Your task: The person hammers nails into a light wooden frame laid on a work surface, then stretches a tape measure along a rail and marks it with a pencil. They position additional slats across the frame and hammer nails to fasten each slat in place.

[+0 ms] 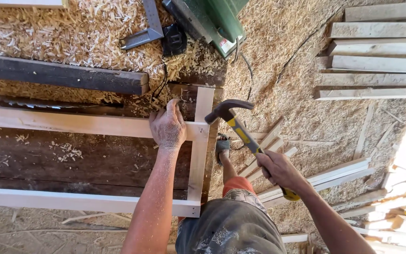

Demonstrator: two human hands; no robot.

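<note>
My left hand (167,126) presses flat on the upper long pale batten (62,123), right beside its joint with a short upright cross piece (198,155). My right hand (278,170) grips the yellow and black handle of a claw hammer (229,112). The hammer's dark head hovers just right of the cross piece's upper part. A second long pale batten (71,201) meets the cross piece at the bottom. The frame lies on a dark wooden bench (71,160).
A green power saw (212,21), a metal square (146,33) and a black cord lie in wood shavings at the top. A dark beam (62,75) sits above the frame. Cut slats (377,51) are stacked at the right, more offcuts on the ground.
</note>
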